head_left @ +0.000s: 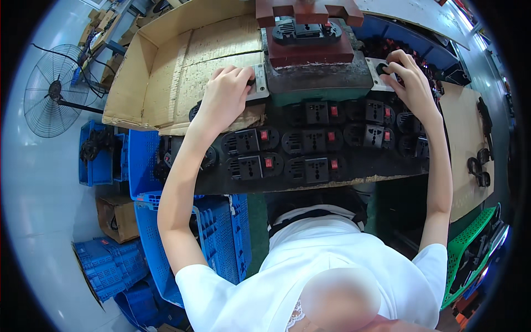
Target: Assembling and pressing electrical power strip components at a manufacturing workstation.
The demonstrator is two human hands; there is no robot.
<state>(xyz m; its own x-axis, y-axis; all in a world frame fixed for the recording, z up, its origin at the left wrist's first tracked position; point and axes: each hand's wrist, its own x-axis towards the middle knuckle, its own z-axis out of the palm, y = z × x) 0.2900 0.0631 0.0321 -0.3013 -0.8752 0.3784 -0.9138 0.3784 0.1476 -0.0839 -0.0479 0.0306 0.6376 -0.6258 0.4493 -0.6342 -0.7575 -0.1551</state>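
My left hand is curled over a black button, mostly hidden by the fingers, on a pale metal control box left of a press. On the right, my right hand has its thumb and fingers closed around a dark round push button on a matching box. Between them, a black power socket unit with a red part sits in a reddish-brown fixture block. A notched reddish-brown press head hangs just above it. Whether the two touch, I cannot tell.
Several black socket units with red switches lie in rows on the dark bench before me. An open cardboard box stands left, with a fan beyond. Blue crates are at lower left, a green basket at right.
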